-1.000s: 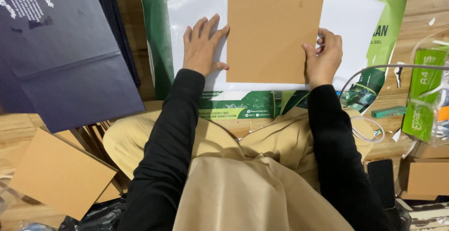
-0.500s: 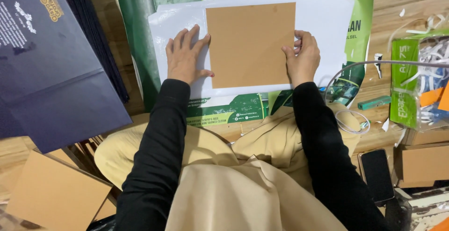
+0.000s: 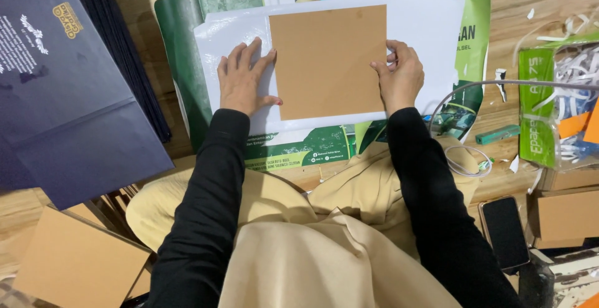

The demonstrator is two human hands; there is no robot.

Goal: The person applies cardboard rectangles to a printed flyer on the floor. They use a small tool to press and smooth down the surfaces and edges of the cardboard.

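We take the brown card square (image 3: 329, 63) as our landmark. It lies flat on a white sheet (image 3: 430, 33), which in turn lies over a green printed banner (image 3: 181, 64) spread on the wooden floor (image 3: 549, 2).

Left hand (image 3: 244, 78) — pressed flat on the white sheet just beside the card's left edge, fingers spread apart, the thumb tip touching the card's lower left corner. It grips nothing.

Right hand (image 3: 399, 77) — at the card's right edge, fingers curled together against that edge. Whether they pinch the card or only rest on it, we cannot tell.

Left of the card, well apart, a dark navy folded board (image 3: 68, 114) lies with a stack of dark sheets under it. Below and left of the card, beyond the person's knee, plain brown card pieces (image 3: 75, 264) lie in a pile.

Right of the card: a white cable (image 3: 465, 158) loops over the floor, a small green cutter-like tool (image 3: 497, 134) lies near it, and further right a clear bag of paper scraps (image 3: 571, 96) with green, white and orange strips. Below and right of the card a black phone (image 3: 504, 233) lies face up, touching a brown cardboard box (image 3: 564, 214).

The person sits cross-legged in tan clothing with black sleeves — both forearms reach up toward the card.
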